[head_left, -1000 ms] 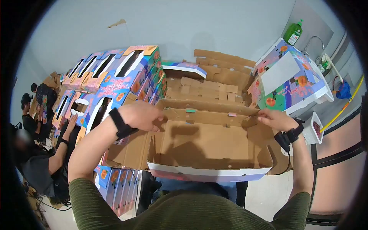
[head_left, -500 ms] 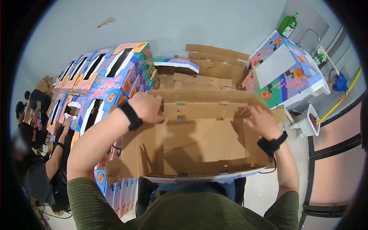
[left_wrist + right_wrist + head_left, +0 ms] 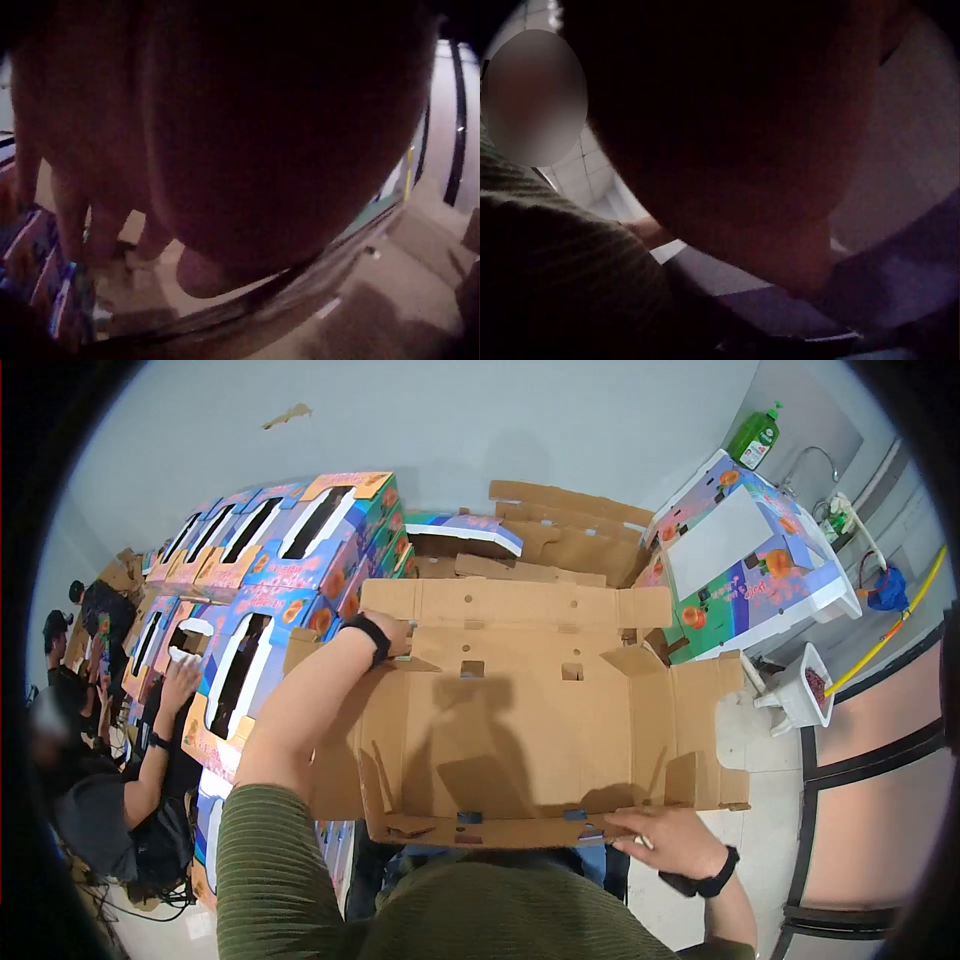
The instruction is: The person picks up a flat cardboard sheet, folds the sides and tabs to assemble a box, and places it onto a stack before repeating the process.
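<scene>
An unfolded-top cardboard box (image 3: 545, 725), plain brown inside, stands open in front of my body. Its far panel (image 3: 510, 605) leans back, and the right flap (image 3: 705, 690) spreads outward. At the box's far left corner, my left hand (image 3: 397, 637) grips the cardboard; the forearm crosses over the left side. In the left wrist view the fingers (image 3: 71, 217) hang down near the box edge, dark and blurred. My right hand (image 3: 680, 842) holds the near wall towards its right end, fingers along the rim and thumb outside. The right wrist view is mostly dark.
Stacked printed fruit boxes (image 3: 270, 550) rise at the left, beside another person's arm (image 3: 155, 760). Behind are more brown cartons (image 3: 570, 540). At the right are a printed box (image 3: 745, 560), a green pump bottle (image 3: 755, 435), a white tub (image 3: 803, 695) and a yellow hose (image 3: 890, 625).
My right hand has moved from the far right corner to the near wall. The far panel has swung back and the right flaps have spread out. My left hand stays around the far left corner.
</scene>
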Motion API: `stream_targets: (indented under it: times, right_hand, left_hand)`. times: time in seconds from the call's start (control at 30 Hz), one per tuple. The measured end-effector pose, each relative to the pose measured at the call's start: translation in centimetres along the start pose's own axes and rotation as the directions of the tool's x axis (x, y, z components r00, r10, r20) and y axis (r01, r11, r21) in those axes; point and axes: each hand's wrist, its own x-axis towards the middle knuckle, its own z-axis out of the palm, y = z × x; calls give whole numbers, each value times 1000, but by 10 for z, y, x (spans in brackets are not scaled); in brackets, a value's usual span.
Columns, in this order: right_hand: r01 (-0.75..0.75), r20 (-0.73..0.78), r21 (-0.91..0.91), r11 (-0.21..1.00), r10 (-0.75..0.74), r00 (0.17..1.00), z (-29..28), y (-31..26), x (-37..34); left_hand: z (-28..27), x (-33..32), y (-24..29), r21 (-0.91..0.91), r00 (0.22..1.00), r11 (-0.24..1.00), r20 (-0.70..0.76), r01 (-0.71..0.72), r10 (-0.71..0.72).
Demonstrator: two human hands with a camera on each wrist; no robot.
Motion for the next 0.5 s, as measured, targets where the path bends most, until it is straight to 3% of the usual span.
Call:
stream_targets:
  times: [0.03,0.1,0.13,0.17,0.2,0.23,0.27,0.3,0.37,0.47,0.5]
  right_hand:
    - [66,-132,31,997,-61,989,9,-2,-5]
    - [64,-164,-50,997,-71,984,21,-4,-14]
    - [66,-176,-88,994,-81,981,26,-5,-16]
    - [-16,-144,-27,1000,12,990,25,-12,-16]
    - [-16,-172,-57,998,6,985,28,-12,-17]
    - [-17,-202,-89,996,-2,979,31,-12,-18]
    - [-18,-231,-123,992,-11,973,34,-12,-18]
    - [12,-283,-202,979,-70,956,31,-17,-18]
    - [-41,-359,-196,980,-33,933,33,-17,-15]
    - [-80,-440,-175,981,-5,898,34,-22,-11]
    - [-83,-461,-174,981,-6,887,35,-24,-9]
  left_hand:
    - [7,5,-8,-102,999,994,13,-46,48]
    - [-35,-36,0,-211,996,977,74,-31,47]
    - [-45,-57,3,-210,994,974,-87,-89,72]
    - [-54,-82,7,-199,965,969,-246,-146,95]
    - [-56,-107,17,-139,840,936,-498,-323,216]
    - [-57,-134,31,-33,635,882,-707,-471,313]
    - [-68,-160,44,-122,694,797,-581,-591,426]
    - [-85,-193,64,-309,851,795,-239,-523,467]
    - [-54,-231,75,-453,641,493,-270,-743,719]
    - [-36,-269,85,-369,634,532,-256,-762,730]
    - [-31,-276,84,-345,678,596,-211,-725,704]
